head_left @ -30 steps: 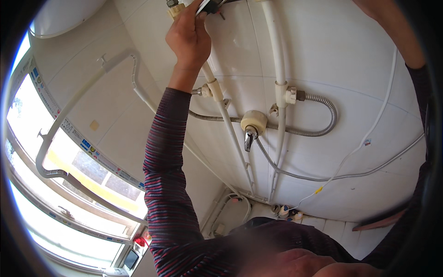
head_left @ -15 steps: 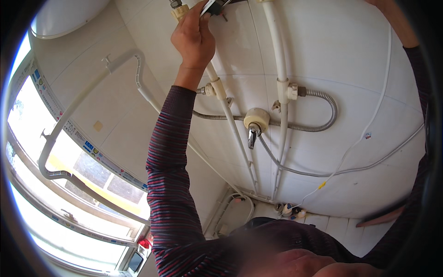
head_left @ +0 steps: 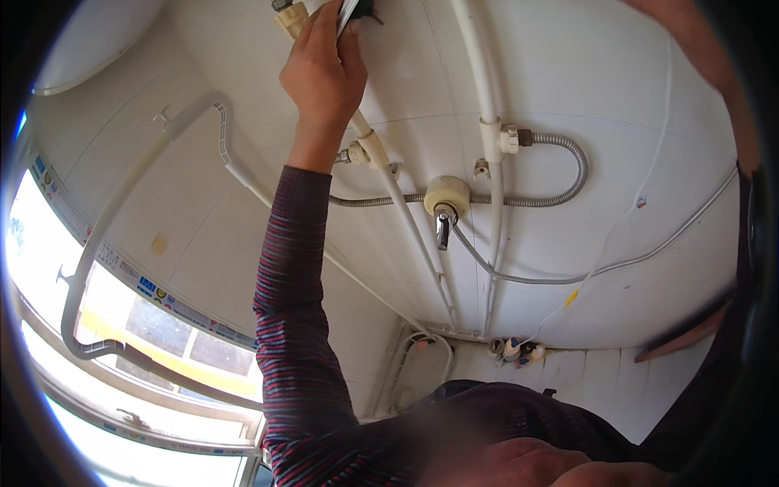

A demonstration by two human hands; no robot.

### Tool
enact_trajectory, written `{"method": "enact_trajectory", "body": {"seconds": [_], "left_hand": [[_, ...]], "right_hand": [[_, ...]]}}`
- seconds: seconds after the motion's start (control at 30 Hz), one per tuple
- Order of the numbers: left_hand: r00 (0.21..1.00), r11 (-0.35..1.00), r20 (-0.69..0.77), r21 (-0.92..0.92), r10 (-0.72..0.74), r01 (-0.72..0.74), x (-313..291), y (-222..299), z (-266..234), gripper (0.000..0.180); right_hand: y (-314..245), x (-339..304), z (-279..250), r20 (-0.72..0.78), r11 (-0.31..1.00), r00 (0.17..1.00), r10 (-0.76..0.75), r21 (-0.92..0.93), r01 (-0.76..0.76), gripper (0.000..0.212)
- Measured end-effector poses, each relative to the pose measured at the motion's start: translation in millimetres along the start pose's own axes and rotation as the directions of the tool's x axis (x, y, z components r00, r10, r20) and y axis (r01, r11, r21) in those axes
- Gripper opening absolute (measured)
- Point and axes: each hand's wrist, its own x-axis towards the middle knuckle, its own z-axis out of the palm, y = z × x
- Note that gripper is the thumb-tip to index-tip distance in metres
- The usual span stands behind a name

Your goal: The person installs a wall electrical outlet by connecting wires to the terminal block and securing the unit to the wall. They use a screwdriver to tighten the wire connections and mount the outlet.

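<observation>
White tiled wall (head_left: 604, 89) fills most of the view, bent like crazy by the fisheye. Main item is a thin flat piece (head_left: 347, 15) up just shy of 12 o'clock, sliced off by the top edge. The left hand (head_left: 323, 77) has it pinched between thumb and fingers, closed right down on it. What shows is a pale, shiny edge; something black with a short dark prong sits just beside it at 3 o'clock, and I can't tell if it's all one thing.

Snug by the hand at 11 o'clock is a cream fitting (head_left: 290, 20) with a metal nut. That forearm and its striped sleeve (head_left: 292, 268) block part of the left pipe (head_left: 398, 195). Right pipe (head_left: 484, 97) is unobstructed, with a ribbed metal hose (head_left: 578, 158) looping off toward 3. Between them sits a round cream cover (head_left: 445, 193), chrome spout (head_left: 443, 231) hanging at its 6.

Bare right forearm (head_left: 718, 57) is at 2 o'clock; its hand leaves the frame, so can't tell its grip.

Labels: printed stickers on the window frame (head_left: 146, 284) toward 9, and a yellow tag (head_left: 571, 299) on a white cable (head_left: 604, 247).
</observation>
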Motion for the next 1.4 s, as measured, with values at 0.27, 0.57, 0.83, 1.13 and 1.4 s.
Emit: {"method": "enact_trajectory", "body": {"seconds": [0.27,0.57,0.83,1.13,1.4], "left_hand": [[0.999,0.998,0.039,0.066,0.015,-0.017,-5.5,21.1,-12.7,0.06],[0.709,0.628,0.212,-0.343,-0.673,0.698,-138.4,123.6,-85.6,0.042],[-0.854,-0.848,0.461,-0.528,-0.243,-0.044,-365.3,360.6,-353.5,0.016],[-0.903,-0.604,0.0,-0.744,-0.429,0.286,-392.1,378.8,-558.3,0.065],[0.195,0.069,-0.075,0.768,-0.978,0.637,-435.4,187.0,-579.4,0.033]], "right_hand": [[-4.5,-123.2,-24.4,0.272,0.834,0.892,0.36,0.335,-0.438,0.02],[-92.3,-304.2,40.4,0.744,-0.416,0.443,0.501,0.656,-0.631,0.033],[-187.8,-421.2,31.7,0.991,-0.814,-0.124,-0.052,-0.114,-0.57,0.033],[-269.7,-416.4,37.3,0.931,-0.502,-0.248,-0.266,-0.354,-0.789,0.036],[-326.3,-378.1,74.6,0.96,-0.419,-0.256,-0.114,-0.28,-0.864,0.038]]}}
